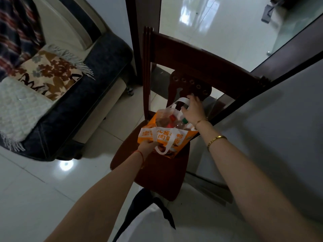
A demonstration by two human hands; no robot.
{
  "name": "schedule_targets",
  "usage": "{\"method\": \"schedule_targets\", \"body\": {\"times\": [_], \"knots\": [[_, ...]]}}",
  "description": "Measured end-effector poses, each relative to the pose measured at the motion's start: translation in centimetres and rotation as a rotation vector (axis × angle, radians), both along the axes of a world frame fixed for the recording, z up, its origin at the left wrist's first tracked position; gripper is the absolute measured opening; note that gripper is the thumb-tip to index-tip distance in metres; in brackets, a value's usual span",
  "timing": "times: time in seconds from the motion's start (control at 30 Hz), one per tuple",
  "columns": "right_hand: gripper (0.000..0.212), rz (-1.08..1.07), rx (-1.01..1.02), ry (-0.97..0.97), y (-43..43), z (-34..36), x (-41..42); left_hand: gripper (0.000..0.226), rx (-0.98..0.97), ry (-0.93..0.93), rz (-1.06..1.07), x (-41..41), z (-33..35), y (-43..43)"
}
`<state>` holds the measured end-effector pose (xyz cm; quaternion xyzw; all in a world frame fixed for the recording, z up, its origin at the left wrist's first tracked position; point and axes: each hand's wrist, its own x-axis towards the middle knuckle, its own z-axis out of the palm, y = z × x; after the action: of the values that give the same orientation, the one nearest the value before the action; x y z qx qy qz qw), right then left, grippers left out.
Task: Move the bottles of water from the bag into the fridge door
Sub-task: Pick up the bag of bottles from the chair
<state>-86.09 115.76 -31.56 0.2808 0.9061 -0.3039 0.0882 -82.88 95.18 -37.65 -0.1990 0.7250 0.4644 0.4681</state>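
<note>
Head view looked down on an orange bag (164, 137) standing on a dark wooden chair (157, 172), toward the seat's back edge. Bottles (174, 122) with red and green caps stood inside — none out yet. The left hand (148, 144) clenched the bag's near rim, steadying it. The right hand (193, 110) pinched the far white handle (181, 101), spreading the mouth. Opening step, it seemed — next, the right hand would need to release and grasp a bottle neck. No fridge showed.
</note>
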Motion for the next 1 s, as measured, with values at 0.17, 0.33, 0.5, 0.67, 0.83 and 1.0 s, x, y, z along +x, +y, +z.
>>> {"method": "schedule_targets", "body": {"times": [0.17,0.33,0.5,0.67,0.83,1.0], "knots": [[0.031,0.006,0.031,-0.022,0.7,-1.7,-0.2,0.037,0.056,-0.047,0.103,-0.2,-1.7,1.2],[0.028,-0.011,-0.061,-0.016,0.5,-1.2,1.0,0.027,0.144,-0.185,0.302,0.3,-2.1,1.3],[0.039,-0.05,-0.076,-0.065,0.6,-0.8,2.5,0.014,0.364,-0.405,0.658,0.6,-0.8,0.6],[0.029,-0.124,-0.155,-0.109,0.2,0.0,4.0,0.009,0.444,-0.392,0.564,0.2,2.3,0.8],[0.023,-0.19,-0.23,-0.046,-1.6,1.5,5.0,0.005,0.451,-0.189,0.563,0.3,4.6,0.2],[0.027,-0.233,-0.279,-0.018,-3.1,3.4,7.2,0.016,0.329,-0.175,0.419,3.7,6.7,0.0]]}}
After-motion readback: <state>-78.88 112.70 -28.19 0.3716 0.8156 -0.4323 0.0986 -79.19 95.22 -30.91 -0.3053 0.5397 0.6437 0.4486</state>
